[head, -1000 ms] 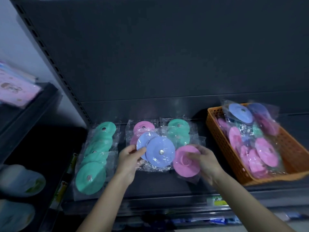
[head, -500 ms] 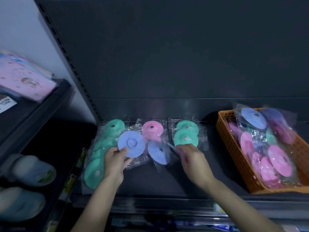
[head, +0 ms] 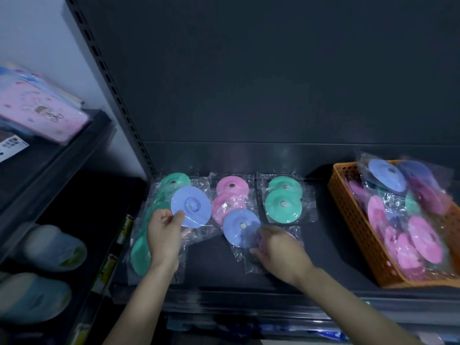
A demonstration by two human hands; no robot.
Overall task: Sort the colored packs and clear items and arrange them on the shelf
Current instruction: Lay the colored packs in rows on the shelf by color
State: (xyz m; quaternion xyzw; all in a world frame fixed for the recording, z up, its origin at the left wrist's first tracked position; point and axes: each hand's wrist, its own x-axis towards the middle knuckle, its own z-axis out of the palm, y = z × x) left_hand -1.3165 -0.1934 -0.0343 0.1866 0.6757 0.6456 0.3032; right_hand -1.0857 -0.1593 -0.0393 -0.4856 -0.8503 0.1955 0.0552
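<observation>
Head view: my left hand (head: 163,239) pinches a blue disc (head: 191,206) (bagged) above the shelf (head: 323,247); my right hand (head: 278,250) grips a pink pack (head: 290,235), fingers closed.

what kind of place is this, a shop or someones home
Most likely a shop: dark slotted retail shelving, many identical bagged disc packs in rows, and an orange stock basket holding more.

No text, brand or number is legible anywhere I look; the flat pink packet (head: 37,115) on the side shelf shows only a small cartoon drawing, its printing too blurred.
</observation>
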